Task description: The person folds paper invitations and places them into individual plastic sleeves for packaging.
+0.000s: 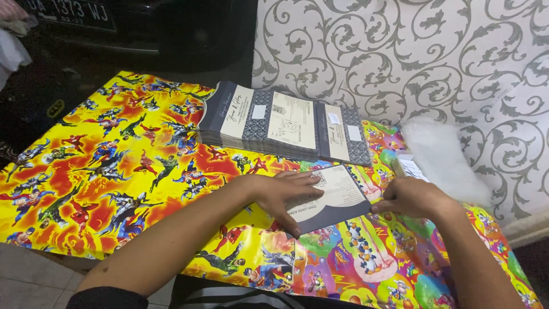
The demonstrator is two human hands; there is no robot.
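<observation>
Pressing flat on card (337, 197) at centre frame with left hand (286, 197), fingers spread, not gripping. Pinching card's right edge with right hand (409, 197), fingers narrowed on it. Lying with long axis running lower left to upper right, between both hands, left hand covering more; stack (280, 123) sitting just above, plastic sleeves (443, 157) at right.
</observation>
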